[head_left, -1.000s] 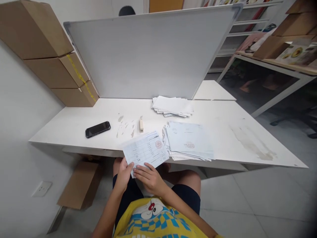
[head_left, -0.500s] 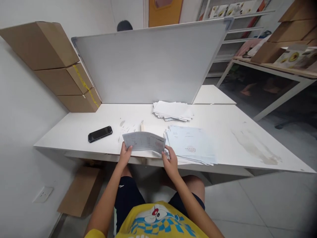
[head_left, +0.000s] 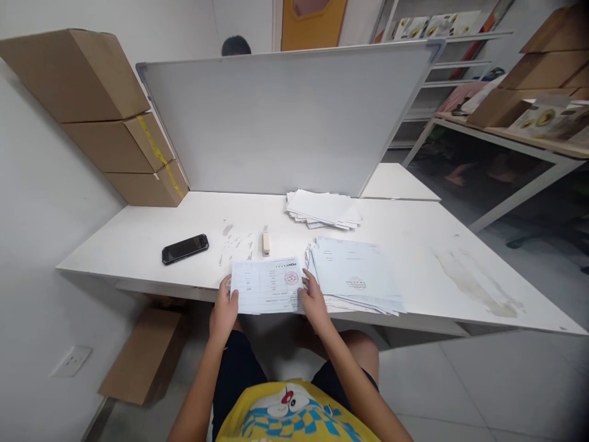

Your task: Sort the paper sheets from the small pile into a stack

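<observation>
A printed paper sheet (head_left: 267, 286) with a red round stamp lies nearly flat at the desk's front edge, held by its two sides. My left hand (head_left: 224, 310) grips its left edge, thumb on top. At its right edge, my right hand (head_left: 313, 298) pinches it the same way. Close to the right hand is a pile of pale blue printed sheets (head_left: 350, 270), the top one stamped in red. Just beyond the held sheet stands a small cream-coloured block-like object (head_left: 265, 244), possibly a stapler or stamp; its kind is unclear.
A black phone-like device (head_left: 185, 248) lies on the left of the white desk (head_left: 400, 227). A stack of white papers (head_left: 322, 207) sits before the upright whiteboard (head_left: 276, 123). Cardboard boxes (head_left: 110, 110) rise at the left wall. Behind the board, the top of a person's head (head_left: 236, 45) shows.
The sheet was tilted up and curved; now it is lowered and flatter, closer to me, with its print facing up. The cream object behind it has come into fuller view.
</observation>
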`<state>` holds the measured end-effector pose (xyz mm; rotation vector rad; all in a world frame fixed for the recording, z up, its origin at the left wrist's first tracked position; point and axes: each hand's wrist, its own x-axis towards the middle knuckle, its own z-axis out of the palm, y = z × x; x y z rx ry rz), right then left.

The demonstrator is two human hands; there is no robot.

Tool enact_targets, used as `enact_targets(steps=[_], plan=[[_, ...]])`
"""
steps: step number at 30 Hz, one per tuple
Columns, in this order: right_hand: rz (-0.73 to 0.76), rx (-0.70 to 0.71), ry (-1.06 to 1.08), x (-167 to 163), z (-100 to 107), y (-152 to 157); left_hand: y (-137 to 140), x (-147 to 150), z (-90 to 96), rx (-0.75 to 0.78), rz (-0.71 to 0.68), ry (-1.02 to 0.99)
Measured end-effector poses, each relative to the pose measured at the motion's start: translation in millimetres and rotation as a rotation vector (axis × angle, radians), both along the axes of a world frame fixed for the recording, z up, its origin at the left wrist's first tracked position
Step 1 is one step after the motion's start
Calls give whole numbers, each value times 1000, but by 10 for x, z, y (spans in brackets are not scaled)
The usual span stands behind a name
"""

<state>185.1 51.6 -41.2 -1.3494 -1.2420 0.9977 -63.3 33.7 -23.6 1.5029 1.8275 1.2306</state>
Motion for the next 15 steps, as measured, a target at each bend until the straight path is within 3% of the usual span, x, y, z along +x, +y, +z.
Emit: enact_targets(steps=[6,10,15], plan=[[-28,48,-61,-139,70,203,417,-58,105,38,-53,402],[-72,231,-267,-240,165,261,595,34,123,40,11,620],[103,444,-581,-496,315,445,581,177,122,38,106,743]])
